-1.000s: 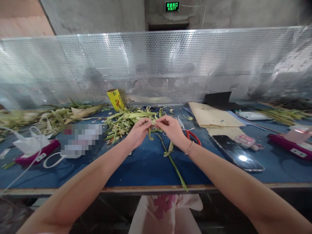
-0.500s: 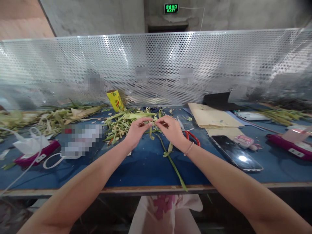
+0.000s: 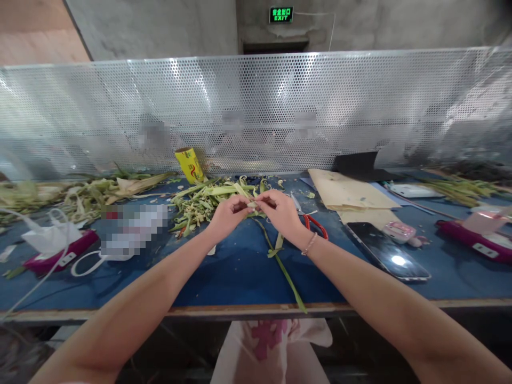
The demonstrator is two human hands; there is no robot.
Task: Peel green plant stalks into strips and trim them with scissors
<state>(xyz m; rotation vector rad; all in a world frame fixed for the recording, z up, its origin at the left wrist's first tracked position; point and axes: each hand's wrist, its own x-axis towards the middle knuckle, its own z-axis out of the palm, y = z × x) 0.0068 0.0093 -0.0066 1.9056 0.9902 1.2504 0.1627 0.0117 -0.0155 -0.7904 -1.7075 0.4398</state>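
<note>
Tipped up from dangling, our leaf strip [image 3: 252,205] sits at frame centre.
Our left hand [image 3: 227,214] and right hand [image 3: 280,212] pinch it in their fingertips; top centre, a green sign [image 3: 281,15] reads "安全出口 EXIT".

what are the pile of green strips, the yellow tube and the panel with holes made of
Green strips: probably plant leaf or husk, matte, with curled, uneven pieces. Yellow tube: perhaps cardboard, printed, brownish at its open end. Panel: likely metal, silvery, with bright streaky reflections.
</note>
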